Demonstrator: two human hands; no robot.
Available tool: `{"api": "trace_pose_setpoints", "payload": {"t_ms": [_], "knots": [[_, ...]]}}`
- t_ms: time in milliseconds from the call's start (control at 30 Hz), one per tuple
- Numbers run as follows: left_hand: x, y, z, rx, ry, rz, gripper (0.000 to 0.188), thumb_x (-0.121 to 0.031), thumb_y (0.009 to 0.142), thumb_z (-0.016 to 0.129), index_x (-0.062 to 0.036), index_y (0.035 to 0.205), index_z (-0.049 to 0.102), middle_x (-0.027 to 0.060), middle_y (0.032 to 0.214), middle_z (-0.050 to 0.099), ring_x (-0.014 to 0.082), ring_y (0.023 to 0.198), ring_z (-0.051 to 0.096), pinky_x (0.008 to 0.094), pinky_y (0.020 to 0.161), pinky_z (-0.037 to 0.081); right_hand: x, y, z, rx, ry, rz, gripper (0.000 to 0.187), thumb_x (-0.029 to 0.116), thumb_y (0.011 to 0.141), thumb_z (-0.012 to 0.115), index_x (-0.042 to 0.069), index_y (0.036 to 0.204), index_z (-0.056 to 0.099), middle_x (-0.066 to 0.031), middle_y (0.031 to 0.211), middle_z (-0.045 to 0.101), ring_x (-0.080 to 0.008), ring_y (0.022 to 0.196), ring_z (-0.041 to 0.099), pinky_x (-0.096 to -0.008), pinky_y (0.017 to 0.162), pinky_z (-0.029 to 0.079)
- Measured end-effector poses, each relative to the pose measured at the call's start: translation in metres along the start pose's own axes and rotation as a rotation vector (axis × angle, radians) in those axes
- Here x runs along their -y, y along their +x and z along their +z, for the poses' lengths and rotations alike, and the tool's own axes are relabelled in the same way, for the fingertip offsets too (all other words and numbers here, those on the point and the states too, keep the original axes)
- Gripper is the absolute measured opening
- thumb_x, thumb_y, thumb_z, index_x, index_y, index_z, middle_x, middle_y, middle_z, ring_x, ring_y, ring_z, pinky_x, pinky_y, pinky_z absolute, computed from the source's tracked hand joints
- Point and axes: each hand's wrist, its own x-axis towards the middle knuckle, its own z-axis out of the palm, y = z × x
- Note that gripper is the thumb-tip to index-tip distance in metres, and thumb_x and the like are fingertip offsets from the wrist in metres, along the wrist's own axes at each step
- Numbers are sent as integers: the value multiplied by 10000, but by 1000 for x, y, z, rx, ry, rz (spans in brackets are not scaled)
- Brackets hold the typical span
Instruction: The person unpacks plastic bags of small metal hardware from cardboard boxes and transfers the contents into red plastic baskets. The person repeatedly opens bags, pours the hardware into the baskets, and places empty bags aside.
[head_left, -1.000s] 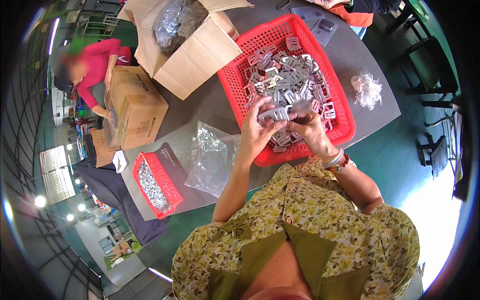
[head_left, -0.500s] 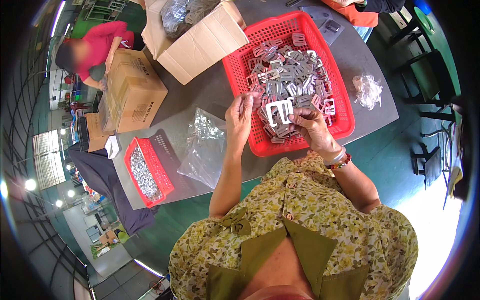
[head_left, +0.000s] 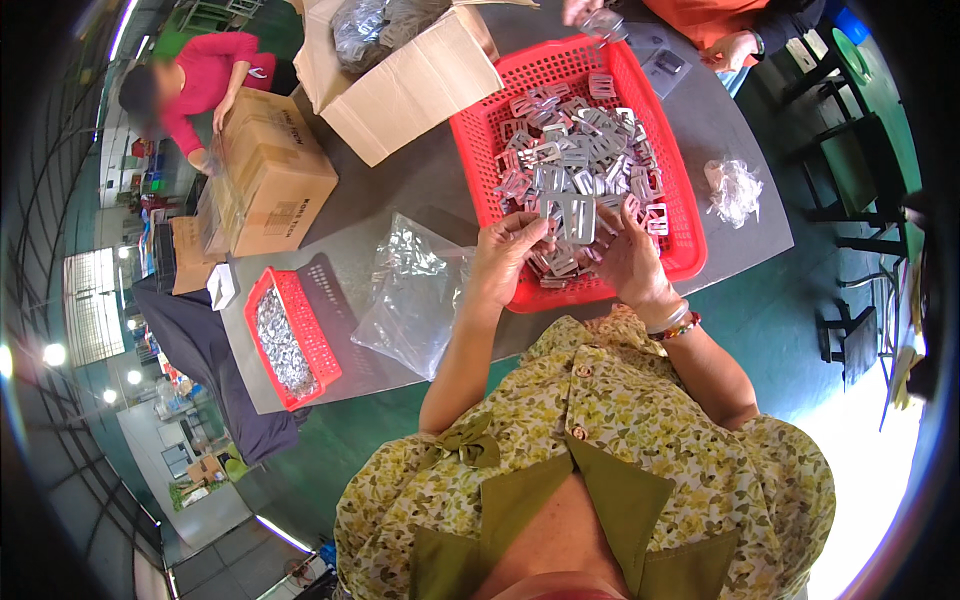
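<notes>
My left hand [head_left: 508, 257] pinches a flat metal buckle [head_left: 580, 220] with parallel slots by its left side, thumb and fingers pressed together. Close to the buckle's right edge is my right hand [head_left: 636, 262], its fingers apart and cupped; part of it is hidden, and no grip on the buckle shows. Both hands are over the near side of a large red plastic basket [head_left: 687, 180]. Heaped inside the basket are many similar silvery metal buckles [head_left: 575, 135], some with a pinkish sheen.
On the grey table [head_left: 400, 180] are a clear plastic bag [head_left: 405, 300], a small red basket [head_left: 322, 345] of small shiny parts, an open carton [head_left: 410, 110], a taped carton [head_left: 280, 175] and crumpled plastic [head_left: 733, 190]. One person [head_left: 215, 85] handles the taped carton; another person's hand [head_left: 735, 50] is across the table.
The buckle has passed from my right hand's fingers to my left hand and turned from bright white to grey. My right fingers have spread. Across the table, a person's hand has appeared with a clear object.
</notes>
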Motion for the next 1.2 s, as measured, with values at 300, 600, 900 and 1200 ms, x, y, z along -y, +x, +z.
{"api": "trace_pose_setpoints", "payload": {"t_ms": [300, 600, 900, 1200], "knots": [[57, 4, -12, 104, -278, -175, 134, -181, 926, 626, -48, 938, 637, 14, 821, 612, 138, 763, 576, 281, 717, 457, -46, -12, -64, -83, 209, 301, 588, 470, 1008, 301, -4, 1330, 434, -217, 1256, 548, -336, 1132, 544, -455, 981, 434], [130, 36, -55, -318, 411, -74, 313, -291, 898, 657, -24, 1060, 629, 100, 932, 687, 290, 793, 654, 372, 727, 526, -31, -10, -68, -181, 44, 245, 593, 425, 1010, 343, -34, 1386, 349, -194, 1439, 378, -323, 1288, 406, -450, 1075, 359], [132, -114, -222, -1456, 1172, 131, 778, -367, 819, 702, -191, 1465, 305, 270, 1424, 330, 481, 1289, 273, 570, 1053, 230, -21, -2, -61, -108, -152, 286, 423, 311, 1022, 370, 35, 1325, 477, -102, 1246, 572, -244, 1150, 536, -411, 977, 448], [192, -248, -297, -1080, -196, -392, 1201, -369, 745, 805, -215, 1511, -106, 182, 1455, 361, 369, 1303, 400, 623, 941, 389, -19, 9, -29, -181, -139, 50, 372, 207, 968, 495, 26, 1294, 498, -110, 1168, 573, -245, 1008, 565, -410, 893, 482]]}}
